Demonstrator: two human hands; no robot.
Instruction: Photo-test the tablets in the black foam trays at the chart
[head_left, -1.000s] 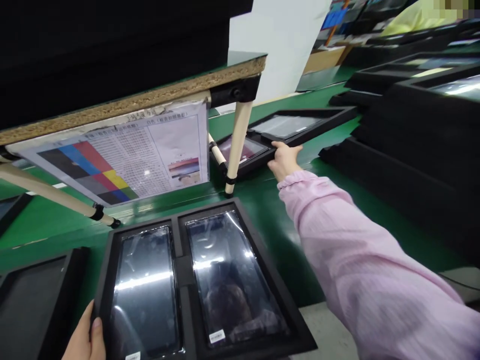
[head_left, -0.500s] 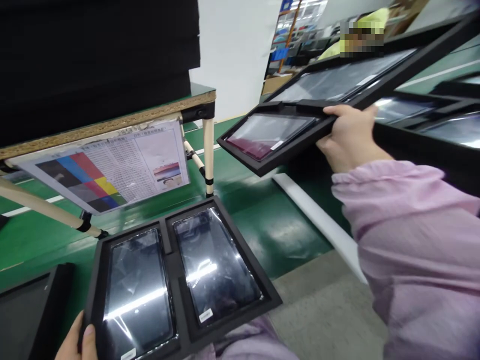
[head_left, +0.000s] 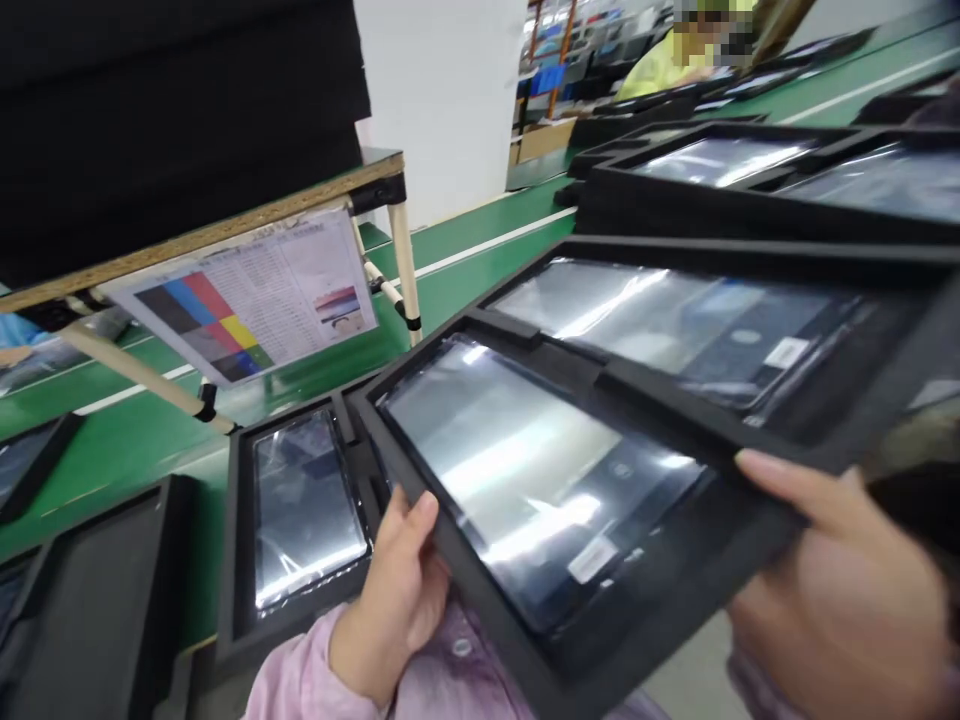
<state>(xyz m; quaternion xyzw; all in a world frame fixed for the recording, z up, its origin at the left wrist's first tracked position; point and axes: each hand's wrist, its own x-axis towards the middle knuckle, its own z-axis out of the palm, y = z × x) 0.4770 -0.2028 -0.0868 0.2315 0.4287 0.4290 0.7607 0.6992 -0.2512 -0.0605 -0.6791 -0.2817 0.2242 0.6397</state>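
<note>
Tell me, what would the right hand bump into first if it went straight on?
The black tray that the right hand grips; beyond its rim, perhaps a glossy panel, though depth is unclear.

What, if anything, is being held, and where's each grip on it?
A black tray bearing two screens: left grip at its lower left edge, right grip at its lower right edge, as pictured.

Nothing legible. Printed sheet (head_left: 247, 298) at 10 o'clock: colour blocks, rows of text too blurred to read. White labels on the nearer panel (head_left: 487, 420), 5 o'clock (head_left: 592, 558), and farther panel (head_left: 600, 305), 3 o'clock (head_left: 786, 352): markings unreadable.
</note>
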